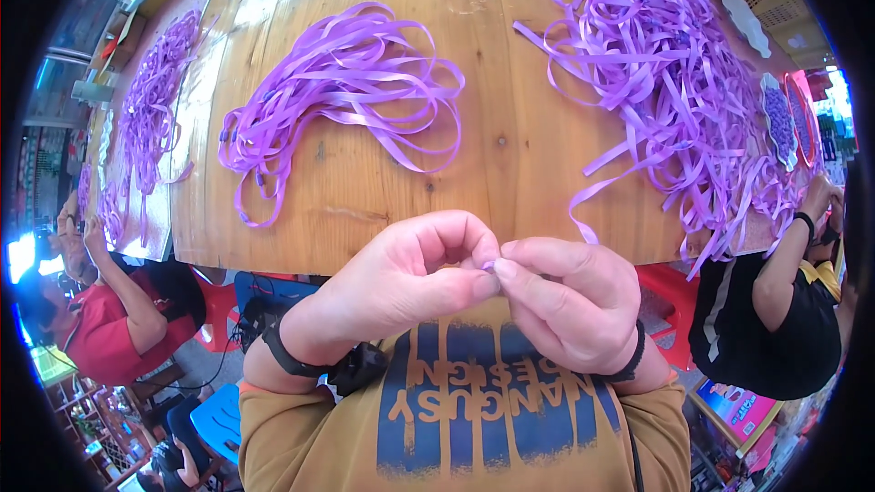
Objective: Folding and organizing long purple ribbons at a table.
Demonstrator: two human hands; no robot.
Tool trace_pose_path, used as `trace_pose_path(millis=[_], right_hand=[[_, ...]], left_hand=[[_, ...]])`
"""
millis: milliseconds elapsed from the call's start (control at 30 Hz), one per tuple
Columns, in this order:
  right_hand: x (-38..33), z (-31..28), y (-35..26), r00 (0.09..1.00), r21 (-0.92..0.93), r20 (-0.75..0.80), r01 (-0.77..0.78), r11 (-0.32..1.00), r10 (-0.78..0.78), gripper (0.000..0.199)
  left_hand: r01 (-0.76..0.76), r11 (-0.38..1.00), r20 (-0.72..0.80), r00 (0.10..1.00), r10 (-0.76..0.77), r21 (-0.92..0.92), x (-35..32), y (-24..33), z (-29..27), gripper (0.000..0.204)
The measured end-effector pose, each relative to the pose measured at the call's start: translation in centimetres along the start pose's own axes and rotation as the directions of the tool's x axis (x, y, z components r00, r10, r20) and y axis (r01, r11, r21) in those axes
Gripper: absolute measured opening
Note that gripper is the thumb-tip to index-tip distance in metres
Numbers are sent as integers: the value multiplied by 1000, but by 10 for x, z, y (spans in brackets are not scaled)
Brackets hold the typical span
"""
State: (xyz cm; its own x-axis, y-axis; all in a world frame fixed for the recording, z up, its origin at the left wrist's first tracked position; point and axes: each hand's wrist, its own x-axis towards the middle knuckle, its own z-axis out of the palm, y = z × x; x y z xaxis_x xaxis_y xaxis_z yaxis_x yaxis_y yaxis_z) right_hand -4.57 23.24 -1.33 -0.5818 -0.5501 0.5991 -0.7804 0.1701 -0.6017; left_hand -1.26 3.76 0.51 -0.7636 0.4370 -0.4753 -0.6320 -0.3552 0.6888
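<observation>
Wooden table (pixel 383 191); bead (pixel 488 266) orientation unclear.

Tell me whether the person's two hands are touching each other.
Touching. The head view shows the left hand and right hand meeting at thumb and fingertips, pinching a small purple piece between them, with no gap.

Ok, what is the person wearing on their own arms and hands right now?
Both hands are bare, no gloves. The left hand has a black wristband with a chunky black device attached under the wrist. The right hand has a thin black band at the wrist. Mustard-brown sleeves start behind the wrists.
</observation>
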Motion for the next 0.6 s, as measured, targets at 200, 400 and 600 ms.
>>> trace_pose_path(millis=[200,400,600], right_hand=[[-2,4,2,993,245,-29,-107,963,118,25],[2,7,-5,954,252,-99,-252,934,283,28],[-4,7,-3,967,245,-112,-195,950,227,28]], left_hand=[[-123,951,-30,990,137,285,-3,-4,3,10],[-493,333,184,738,649,803,-1,-10,8,9],[-301,933,-164,928,335,199,-7,-14,18,13]])
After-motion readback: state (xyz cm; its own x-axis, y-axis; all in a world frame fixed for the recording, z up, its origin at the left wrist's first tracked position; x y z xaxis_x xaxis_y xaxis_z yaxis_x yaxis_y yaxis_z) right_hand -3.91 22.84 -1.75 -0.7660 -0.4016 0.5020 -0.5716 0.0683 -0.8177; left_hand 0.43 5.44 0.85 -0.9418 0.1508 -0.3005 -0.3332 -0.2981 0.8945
